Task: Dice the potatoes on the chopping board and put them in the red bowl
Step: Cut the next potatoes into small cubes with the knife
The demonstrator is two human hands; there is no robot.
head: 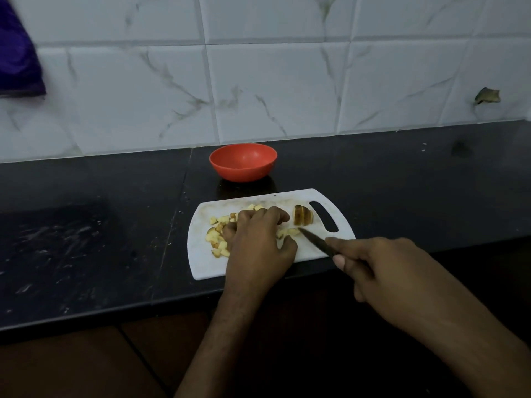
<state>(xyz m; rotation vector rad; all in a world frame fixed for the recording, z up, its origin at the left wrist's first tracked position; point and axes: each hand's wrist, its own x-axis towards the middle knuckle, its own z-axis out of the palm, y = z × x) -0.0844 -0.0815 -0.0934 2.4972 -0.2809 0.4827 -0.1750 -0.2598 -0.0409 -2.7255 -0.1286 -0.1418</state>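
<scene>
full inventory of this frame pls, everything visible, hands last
chopping board: 1, white, on the counter near its front edge
potato cubes: many, pale yellow with brown skin, left half of the board, partly under the left hand
sliced potato piece: 1, brown skin, on the board beside the handle slot
bowl: 1, red, on the counter behind the board, looks empty
knife: 1, dark, tip over the board
counter: 1, black
wall tiles: white marbled, behind the counter
cloth: 1, purple, hanging top left
left hand: 1, fingers curled over the cubes
right hand: 1, grips the knife
</scene>
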